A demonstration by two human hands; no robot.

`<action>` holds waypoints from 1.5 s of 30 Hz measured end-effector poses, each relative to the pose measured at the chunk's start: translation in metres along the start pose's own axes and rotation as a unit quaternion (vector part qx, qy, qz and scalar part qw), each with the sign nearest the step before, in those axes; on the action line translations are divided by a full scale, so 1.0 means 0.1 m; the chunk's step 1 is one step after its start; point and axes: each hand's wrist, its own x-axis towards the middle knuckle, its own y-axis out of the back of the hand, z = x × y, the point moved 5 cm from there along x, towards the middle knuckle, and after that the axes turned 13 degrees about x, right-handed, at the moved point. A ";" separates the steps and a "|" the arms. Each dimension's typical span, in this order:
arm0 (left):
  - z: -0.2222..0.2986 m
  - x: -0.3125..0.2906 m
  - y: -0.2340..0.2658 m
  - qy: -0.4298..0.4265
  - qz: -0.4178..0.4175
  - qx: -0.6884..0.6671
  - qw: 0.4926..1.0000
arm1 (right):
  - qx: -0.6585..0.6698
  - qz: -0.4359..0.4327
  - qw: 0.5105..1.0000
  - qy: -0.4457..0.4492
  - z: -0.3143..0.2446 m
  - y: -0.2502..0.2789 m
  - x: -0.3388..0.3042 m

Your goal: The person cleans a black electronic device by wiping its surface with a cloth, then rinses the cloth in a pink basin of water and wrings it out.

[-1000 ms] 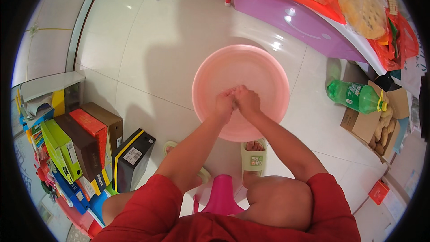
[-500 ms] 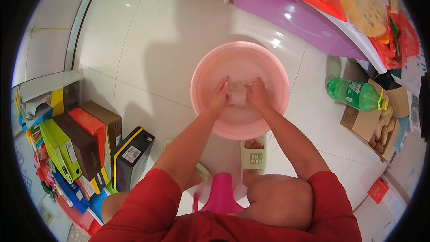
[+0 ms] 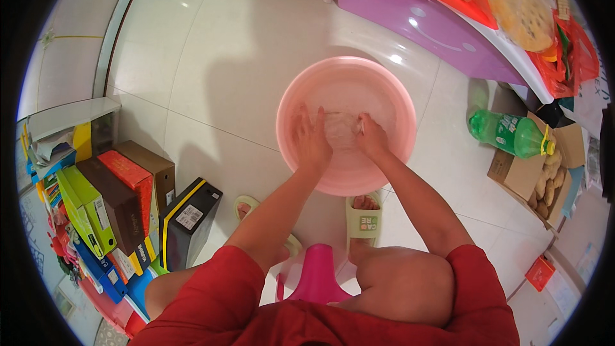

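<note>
A pink round basin [image 3: 286, 99] with water in it stands on the floor in front of me. Low inside it lies a clear, see-through object [image 3: 339, 127] whose kind I cannot make out. My left hand [image 3: 312, 140] is at the basin's left side, its fingers spread and slightly blurred, beside the clear object. At the object's right end, my right hand [image 3: 373, 137] has its fingers curled in, with thumb and forefinger pinched on that edge.
Shoe boxes and folders [image 3: 115, 198] crowd the left, with a black box [image 3: 190, 224] beside them. On the right are a green bottle [image 3: 509, 134] and a carton of potatoes [image 3: 548, 186]. A purple-sided table [image 3: 410, 19] stands beyond. A pink stool [image 3: 318, 275] is below me.
My left hand has come off the clear object's left side and opened, fingers spread. My right hand has curled more tightly at its right end.
</note>
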 end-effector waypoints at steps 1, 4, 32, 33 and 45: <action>-0.05 -0.05 0.01 0.004 0.000 0.004 1.000 | 0.008 -0.034 0.997 -0.066 -0.02 -0.04 -0.01; 0.14 -0.18 -0.13 -0.125 -0.036 0.037 0.991 | 0.076 0.022 0.994 -0.071 0.40 0.00 0.08; 0.00 0.40 0.46 -0.123 -0.098 -0.281 0.947 | 0.348 -0.286 0.884 -0.127 -0.91 0.52 -0.07; 0.05 0.41 0.52 -0.228 -0.109 -0.226 0.941 | 0.405 -0.301 0.853 -0.136 -0.98 0.55 -0.05; 0.33 0.39 0.89 -0.201 -0.332 -0.417 0.822 | 0.503 -0.163 0.827 -0.193 -0.55 0.43 0.02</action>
